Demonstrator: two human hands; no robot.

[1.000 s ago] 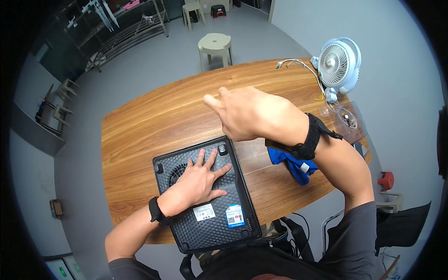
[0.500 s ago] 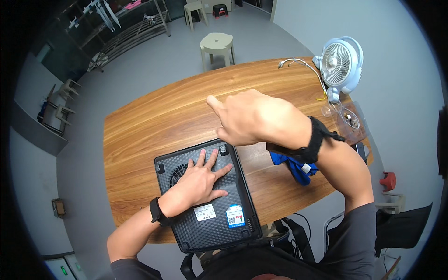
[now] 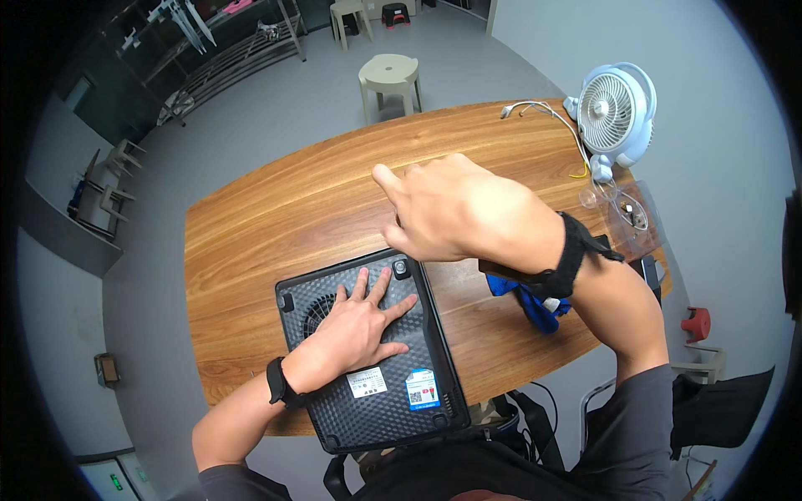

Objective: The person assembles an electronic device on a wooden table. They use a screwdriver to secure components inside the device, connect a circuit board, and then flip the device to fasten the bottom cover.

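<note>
A black laptop cooling pad (image 3: 393, 321) lies underside up on the wooden table, its near end past the table's edge. Its textured back has a round fan grille (image 3: 320, 311), corner feet, and a white label and a blue label low down. My left hand (image 3: 355, 330) is spread flat on it, beside the grille. Above the pad's far right corner, my right hand (image 3: 455, 209) is raised with one finger stretched to the left and the others curled. Whatever those curled fingers hold, if anything, is hidden behind the hand.
A blue cloth item (image 3: 535, 305) lies partly under my right forearm. At the far right of the table (image 3: 276, 200) stand a white fan (image 3: 606, 108) with its cable and a clear plastic tray (image 3: 639, 221). A beige stool (image 3: 389, 71) is beyond the table.
The view has shifted slightly. My right hand has turned a little at the wrist over the same corner; the left hand and the cooling pad have stayed put.
</note>
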